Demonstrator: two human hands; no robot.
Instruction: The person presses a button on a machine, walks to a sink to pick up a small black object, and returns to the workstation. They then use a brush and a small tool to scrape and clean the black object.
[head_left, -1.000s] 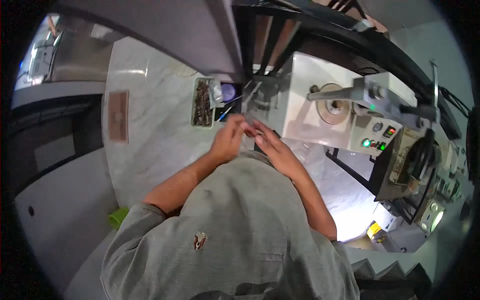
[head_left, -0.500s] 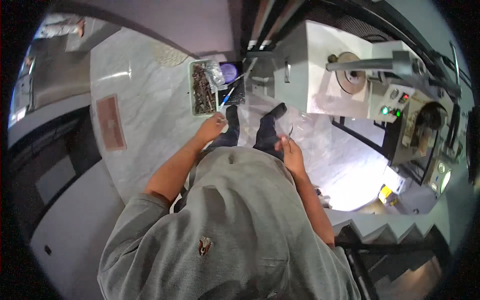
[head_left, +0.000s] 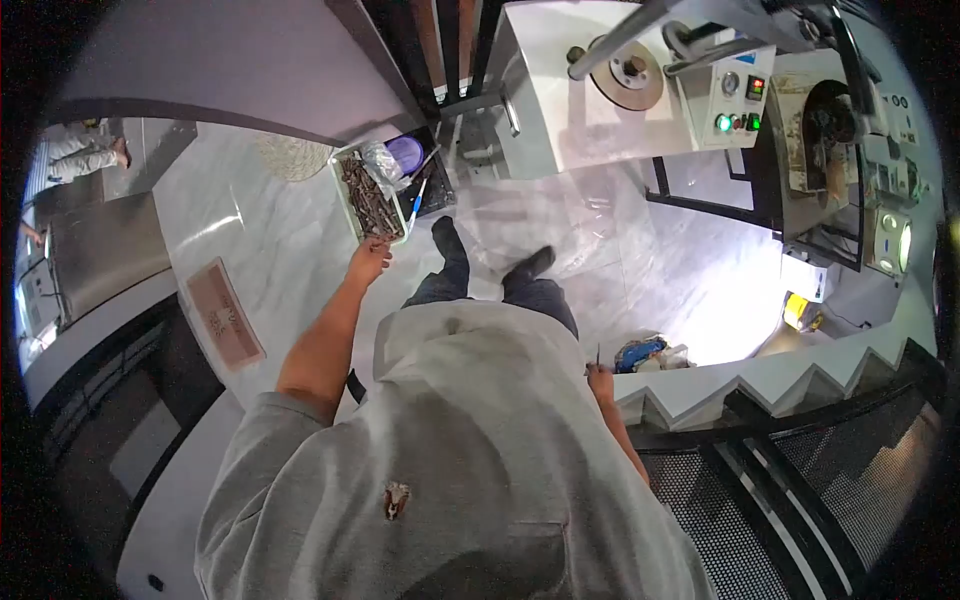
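Note:
My left hand (head_left: 370, 258) is at the near edge of a pale rectangular tray (head_left: 351, 212) full of dark brown, stick-like pieces (head_left: 368, 200). Its fingers are curled together over that edge; whatever they may hold is too small to make out. Low at my right side, my right hand (head_left: 599, 382) is closed around a thin, dark, pointed tool (head_left: 598, 356) whose tip sticks up. A crumpled clear plastic bag (head_left: 384, 163) lies on the tray's far side. Beside the tray are a purple round lid (head_left: 405, 154) and a slim blue-and-white tool (head_left: 417, 198).
Ahead on the right stands a white machine (head_left: 545, 60) with a round metal disc (head_left: 627, 72) and a lit control panel (head_left: 738, 100). A blue-and-white bundle (head_left: 640, 354) lies by a zigzag-edged ledge (head_left: 690, 390). A pinkish mat (head_left: 224, 315) lies left. Another person (head_left: 85, 155) is far left.
My left hand has moved forward and left to the tray's edge. My right hand has dropped back to my side with the pointed tool. The view has turned and my feet have shifted.

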